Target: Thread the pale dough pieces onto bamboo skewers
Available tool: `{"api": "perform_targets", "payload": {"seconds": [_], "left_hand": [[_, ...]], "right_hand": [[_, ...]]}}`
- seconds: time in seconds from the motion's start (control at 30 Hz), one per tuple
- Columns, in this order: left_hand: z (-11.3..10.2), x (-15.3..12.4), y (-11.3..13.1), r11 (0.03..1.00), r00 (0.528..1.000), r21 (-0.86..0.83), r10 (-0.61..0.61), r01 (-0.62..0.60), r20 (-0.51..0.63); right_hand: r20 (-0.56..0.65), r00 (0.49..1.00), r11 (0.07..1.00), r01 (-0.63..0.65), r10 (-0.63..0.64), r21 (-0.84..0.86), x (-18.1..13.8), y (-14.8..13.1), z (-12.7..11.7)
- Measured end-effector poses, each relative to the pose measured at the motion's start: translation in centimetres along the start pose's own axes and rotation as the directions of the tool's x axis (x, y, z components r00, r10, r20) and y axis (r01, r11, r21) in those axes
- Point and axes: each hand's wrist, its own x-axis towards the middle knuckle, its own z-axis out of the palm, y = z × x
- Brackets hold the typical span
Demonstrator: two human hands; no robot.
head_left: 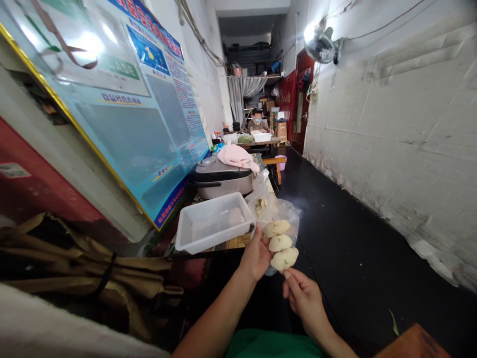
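Note:
Three pale yellow slices, which look like potato slices (280,243), are threaded in a row on a thin skewer in front of me. My right hand (303,298) pinches the lower end of this skewer between thumb and fingers. Beside the slices, my left hand (256,256) is closed from the left, thumb up, with its fingers partly hidden behind them. A clear plastic bag (292,214) lies just behind the slices, and more slices (261,204) show in it. Left of the bag, a white plastic tub (214,221) stands on the table with its inside bare.
Behind the tub, a grey electric cooker (223,176) carries a pink cloth (238,156). Farther back, a masked person (258,122) sits at another table with white trays (261,136). A blue poster board (149,114) leans at left. Dark floor (354,238) runs along the right wall.

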Motion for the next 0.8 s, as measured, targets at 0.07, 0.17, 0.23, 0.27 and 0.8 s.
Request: {"api": "perform_targets", "payload": {"seconds": [0.07, 0.17, 0.23, 0.27, 0.8], "left_hand": [[-0.1, -0.1, -0.4, 0.999, 0.999, 0.027, -0.038, 0.037, 0.023], [-0.2, -0.2, -0.7, 0.998, 0.999, 0.055, -0.038, 0.039, -0.017], [-0.1, -0.1, -0.7, 0.997, 1.0, 0.072, -0.021, 0.023, -0.02], [-0.1, -0.1, -0.6, 0.997, 1.0, 0.078, -0.014, 0.016, -0.016], [-0.1, -1.8, -3.7, 0.972, 0.995, 0.224, -0.057, 0.074, -0.078]], "right_hand": [[0.003, 1.0, 1.0, -0.003, 0.003, 0.008, 0.1, 0.0, 0.0], [0.018, 1.0, 1.0, -0.015, 0.014, 0.021, 0.2, -0.1, 0.1], [0.022, 1.0, 1.0, -0.014, 0.014, 0.021, 0.2, -0.1, 0.1], [0.022, 1.0, 1.0, -0.013, 0.012, 0.019, 0.1, -0.1, 0.1], [0.011, 0.998, 0.995, -0.059, 0.059, 0.082, 0.4, -0.2, 0.6]]}}
